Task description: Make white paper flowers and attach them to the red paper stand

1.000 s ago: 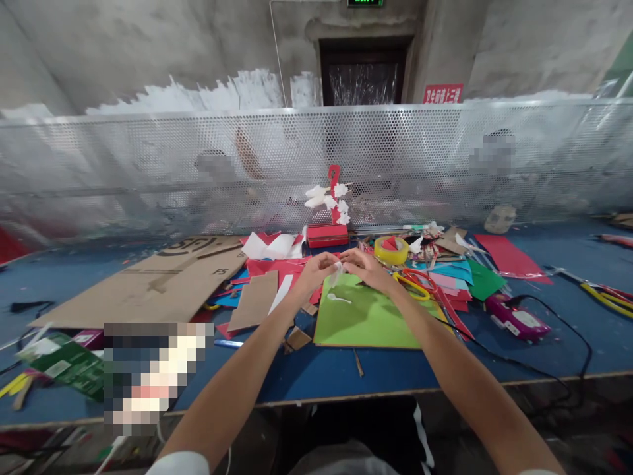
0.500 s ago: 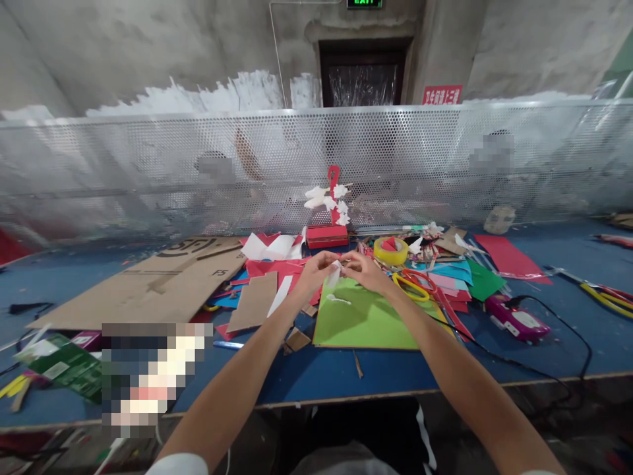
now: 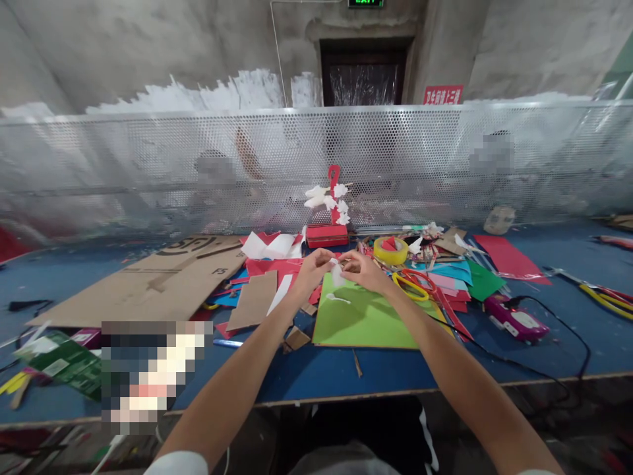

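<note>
Both hands meet over the far part of a green paper sheet (image 3: 373, 320). My left hand (image 3: 315, 269) is closed, its fingertips pinching a small piece of thin white paper (image 3: 337, 272). From the other side my right hand (image 3: 363, 270) is closed too, its fingers curled against the same white paper. A small white scrap (image 3: 339, 298) lies on the green sheet just below them. Beyond the hands stands a red block (image 3: 327, 236) with an upright red strip (image 3: 333, 175) that bears several white paper flowers (image 3: 341, 206).
Brown cardboard (image 3: 143, 280) covers the left of the blue table (image 3: 316, 376). Yellow-handled scissors (image 3: 411, 287), a tape roll (image 3: 390, 251) and coloured paper lie right of my hands. A purple device (image 3: 517, 318) with a black cable and pliers (image 3: 601, 293) are farther right. A perforated metal screen (image 3: 277, 165) stands behind.
The white paper has shifted slightly between my fingers and hangs a little differently. My hands stay in nearly the same place over the green sheet.
</note>
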A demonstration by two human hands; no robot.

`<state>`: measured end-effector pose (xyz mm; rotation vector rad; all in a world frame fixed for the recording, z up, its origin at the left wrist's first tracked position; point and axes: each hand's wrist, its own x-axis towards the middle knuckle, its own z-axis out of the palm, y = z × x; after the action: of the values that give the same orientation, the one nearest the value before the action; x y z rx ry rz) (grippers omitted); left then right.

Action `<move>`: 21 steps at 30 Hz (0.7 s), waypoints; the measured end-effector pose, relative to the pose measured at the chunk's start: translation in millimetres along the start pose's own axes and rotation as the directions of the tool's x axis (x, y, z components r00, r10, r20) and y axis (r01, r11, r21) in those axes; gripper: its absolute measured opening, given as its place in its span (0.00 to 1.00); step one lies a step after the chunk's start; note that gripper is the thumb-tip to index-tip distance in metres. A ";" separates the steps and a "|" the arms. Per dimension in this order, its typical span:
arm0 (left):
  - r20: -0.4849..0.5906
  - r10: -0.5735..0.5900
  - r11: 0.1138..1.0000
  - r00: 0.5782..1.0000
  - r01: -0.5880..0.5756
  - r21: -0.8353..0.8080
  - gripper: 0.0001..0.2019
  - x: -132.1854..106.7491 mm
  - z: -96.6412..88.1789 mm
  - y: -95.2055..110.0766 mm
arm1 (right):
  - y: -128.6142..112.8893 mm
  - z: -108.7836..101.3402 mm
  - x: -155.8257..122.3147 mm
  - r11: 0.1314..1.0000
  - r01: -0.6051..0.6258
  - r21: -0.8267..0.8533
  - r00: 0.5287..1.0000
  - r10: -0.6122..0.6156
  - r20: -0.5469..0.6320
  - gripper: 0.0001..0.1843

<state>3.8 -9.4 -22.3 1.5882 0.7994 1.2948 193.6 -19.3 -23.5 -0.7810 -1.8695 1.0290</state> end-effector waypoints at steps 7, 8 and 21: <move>-0.046 0.024 0.996 0.999 -0.020 0.088 0.15 -1.0 -0.1 5.8 | -7.5 1.3 -1.1 1.000 -0.026 0.013 0.999 0.026 -0.023 0.21; -0.045 0.025 0.995 0.999 -0.021 0.095 0.15 -1.2 -0.1 6.3 | -9.4 1.5 -1.8 0.999 -0.040 0.010 0.999 0.040 -0.026 0.21; -0.012 0.099 0.970 0.995 -0.094 0.223 0.12 0.9 -2.3 -2.6 | -1.6 -0.7 -0.2 0.996 -0.008 -0.086 0.998 0.003 -0.055 0.17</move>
<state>1.9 -7.0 -24.3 1.8115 0.9168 1.3317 194.1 -20.0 -21.9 -0.8567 -1.8762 0.9261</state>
